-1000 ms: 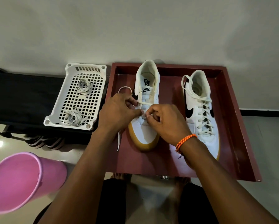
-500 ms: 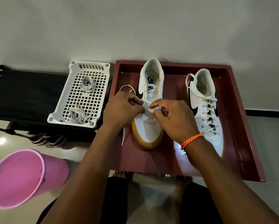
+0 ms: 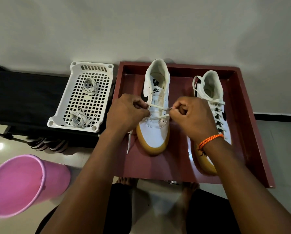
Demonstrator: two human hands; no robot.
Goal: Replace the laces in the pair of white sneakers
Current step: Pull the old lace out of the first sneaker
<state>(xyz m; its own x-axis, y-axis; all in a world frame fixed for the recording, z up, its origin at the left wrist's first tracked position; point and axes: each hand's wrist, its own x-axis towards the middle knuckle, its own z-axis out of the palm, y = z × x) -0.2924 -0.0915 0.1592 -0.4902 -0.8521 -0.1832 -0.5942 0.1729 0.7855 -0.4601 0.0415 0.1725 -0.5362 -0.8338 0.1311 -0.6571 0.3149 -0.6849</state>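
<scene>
Head view: white sneaker (image 3: pixel 155 125) with gum sole and black swoosh sat mid-tray (image 3: pixel 175 166), toe toward near edge, only lowest eyelets laced. Left hand (image 3: pixel 127 114) and right hand (image 3: pixel 192 118) each pinched a cream lace (image 3: pixel 160 108) end. Second sneaker (image 3: pixel 213 105), fully laced, lay by tray's right edge.

Both bare forearms reach forward from the bottom of the view and angle in toward each other. The left hand (image 3: pixel 126 114) is curled, knuckles up, its fingers (image 3: pixel 141 105) pinching a lace (image 3: pixel 158 108). The right hand (image 3: pixel 192 117) is fisted likewise, pinching the same lace's other side, with an orange cord bracelet (image 3: pixel 210 141) on its wrist.
</scene>
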